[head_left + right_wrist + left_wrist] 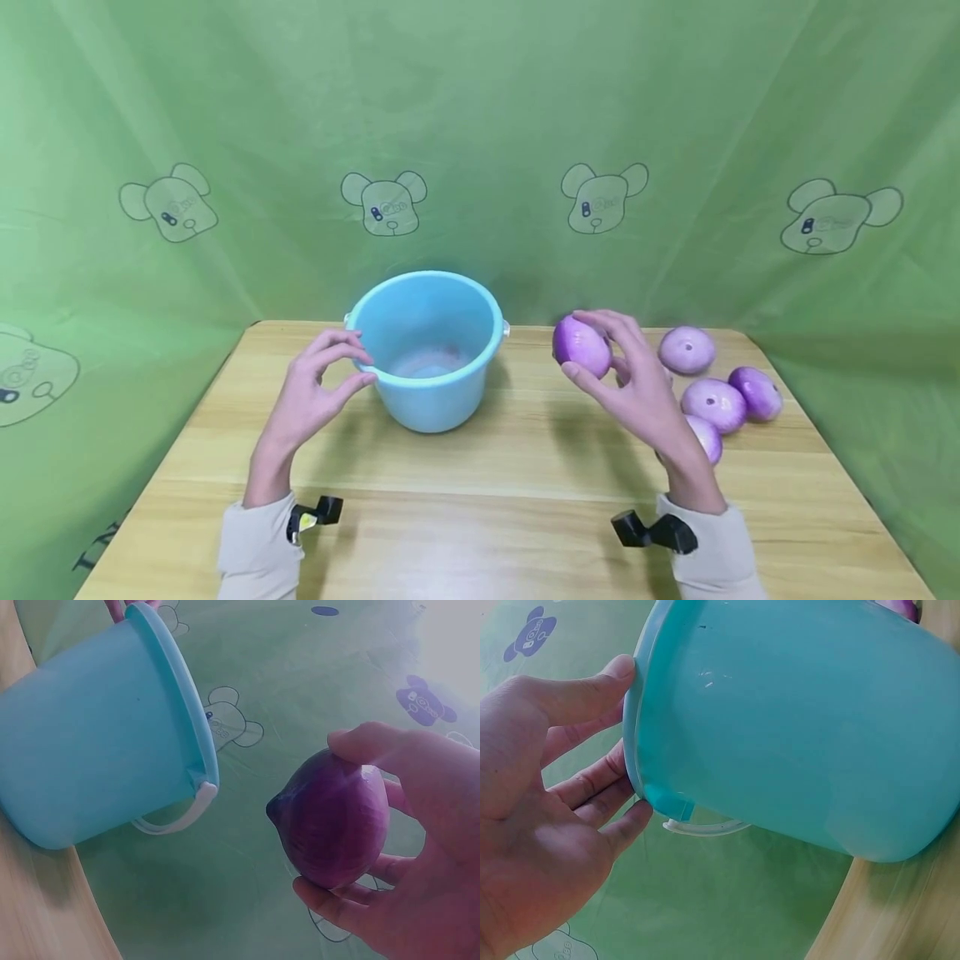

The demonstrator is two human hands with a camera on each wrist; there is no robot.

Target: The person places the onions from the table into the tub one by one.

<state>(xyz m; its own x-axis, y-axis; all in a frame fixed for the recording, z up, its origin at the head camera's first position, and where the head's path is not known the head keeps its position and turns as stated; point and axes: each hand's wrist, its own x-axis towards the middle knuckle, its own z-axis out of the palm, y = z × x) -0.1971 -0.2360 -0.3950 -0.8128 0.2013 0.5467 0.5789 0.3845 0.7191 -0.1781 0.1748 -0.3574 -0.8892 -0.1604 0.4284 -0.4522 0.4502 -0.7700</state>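
A light blue plastic bucket [431, 408] stands upright on the table, left of centre. My left hand [309, 392] holds the left side of its rim, the fingertips and thumb at the edge; the left wrist view shows the thumb [619, 669] right at the lip. To the right of the bucket, my right hand [637, 379] grips a red onion [581, 346] between thumb and fingers, raised above the table. In the right wrist view the onion [330, 821] points its dark tip towards the bucket [105, 735].
Several more red onions [687, 350] lie in a group on the right side of the wooden table [480, 517], some partly hidden behind my right hand and wrist. A green cloth backdrop [480, 100] with printed bear heads surrounds the table. The bucket's white handle [180, 814] hangs down.
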